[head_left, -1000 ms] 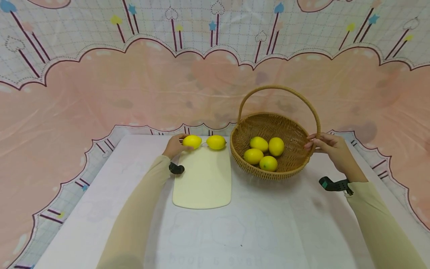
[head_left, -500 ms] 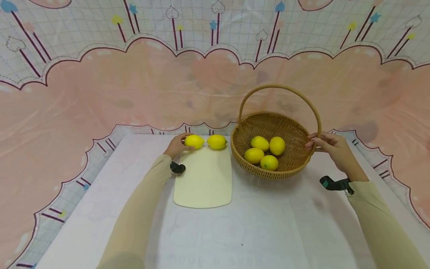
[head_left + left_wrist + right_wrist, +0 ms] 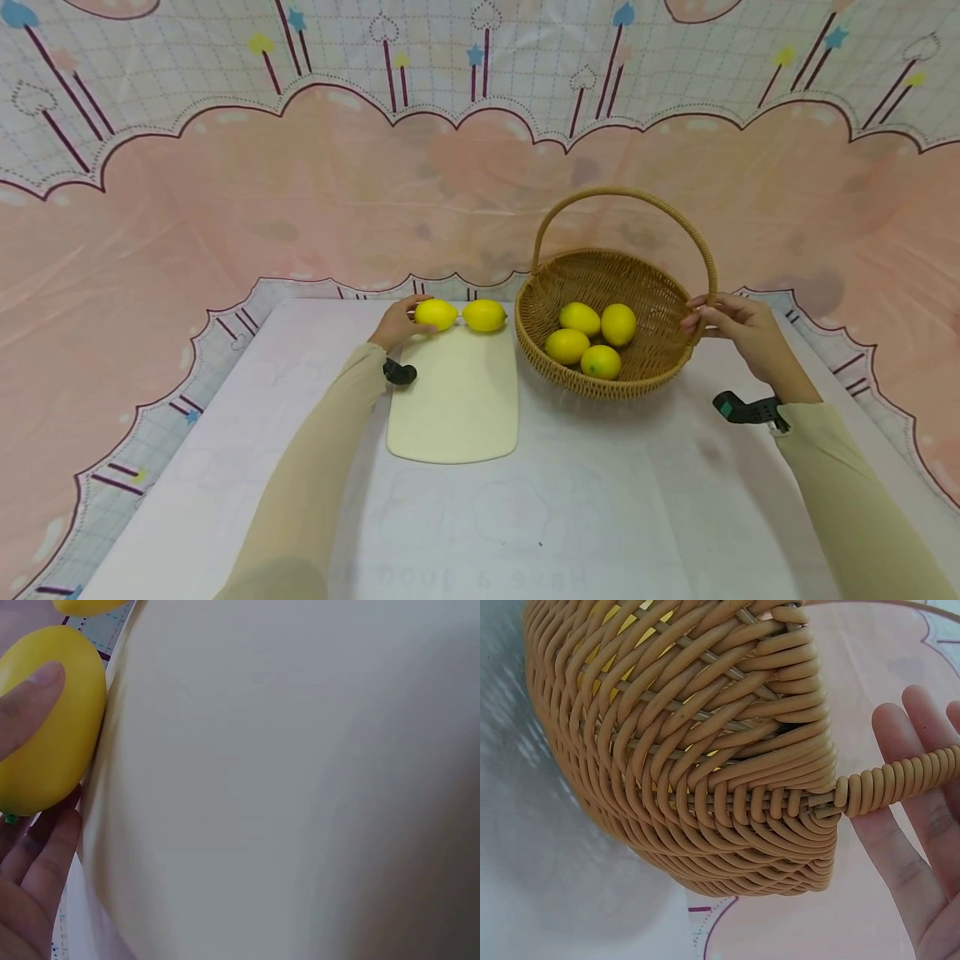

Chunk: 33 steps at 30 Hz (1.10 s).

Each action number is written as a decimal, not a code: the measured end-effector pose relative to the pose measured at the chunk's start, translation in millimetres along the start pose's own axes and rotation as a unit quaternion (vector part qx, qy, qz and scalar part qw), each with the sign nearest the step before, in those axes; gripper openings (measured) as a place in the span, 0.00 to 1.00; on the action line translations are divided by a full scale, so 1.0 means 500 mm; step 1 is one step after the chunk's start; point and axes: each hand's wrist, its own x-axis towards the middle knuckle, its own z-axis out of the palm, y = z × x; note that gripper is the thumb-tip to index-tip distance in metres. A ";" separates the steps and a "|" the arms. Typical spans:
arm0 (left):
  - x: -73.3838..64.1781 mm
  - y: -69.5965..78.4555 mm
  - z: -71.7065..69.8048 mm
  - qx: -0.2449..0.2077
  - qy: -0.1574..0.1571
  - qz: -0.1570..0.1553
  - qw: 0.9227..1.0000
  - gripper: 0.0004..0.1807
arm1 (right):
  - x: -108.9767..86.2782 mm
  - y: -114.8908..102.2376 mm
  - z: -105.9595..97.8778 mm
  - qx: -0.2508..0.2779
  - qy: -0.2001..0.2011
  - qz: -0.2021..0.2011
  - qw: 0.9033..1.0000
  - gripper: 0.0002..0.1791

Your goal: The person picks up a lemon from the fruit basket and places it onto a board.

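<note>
In the head view, my left hand (image 3: 399,322) holds a yellow lemon (image 3: 436,314) at the far end of a cream cutting board (image 3: 453,400). The left wrist view shows the thumb (image 3: 34,705) across this lemon and fingers beneath it. A second lemon (image 3: 485,316) lies just right of it, the two nearly touching. On the right stands a brown wicker basket (image 3: 660,354) with several lemons (image 3: 580,320) inside. My right hand (image 3: 742,329) holds the base of its arched handle (image 3: 710,267); in the right wrist view, fingers (image 3: 900,851) extend behind the handle.
A white cloth (image 3: 600,492) covers the table under the board and basket. Behind rises a pink and white patterned backdrop (image 3: 337,192). Black wrist cameras are strapped to the left wrist (image 3: 399,372) and right wrist (image 3: 750,410).
The left hand and its lemon have shifted slightly right, closing the gap to the second lemon. The right hand and basket stay in place.
</note>
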 end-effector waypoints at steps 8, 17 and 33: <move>-0.001 0.005 0.001 -0.005 0.003 -0.006 1.000 0.37 | 0.001 -0.001 0.000 -0.005 0.001 0.002 1.000 0.11; -0.001 0.002 0.002 -0.002 -0.003 -0.008 1.000 0.37 | 0.000 0.001 0.000 -0.010 0.003 0.000 1.000 0.10; -0.009 -0.002 -0.002 -0.019 -0.023 -0.004 1.000 0.41 | -0.002 -0.001 0.003 -0.010 0.004 -0.002 1.000 0.10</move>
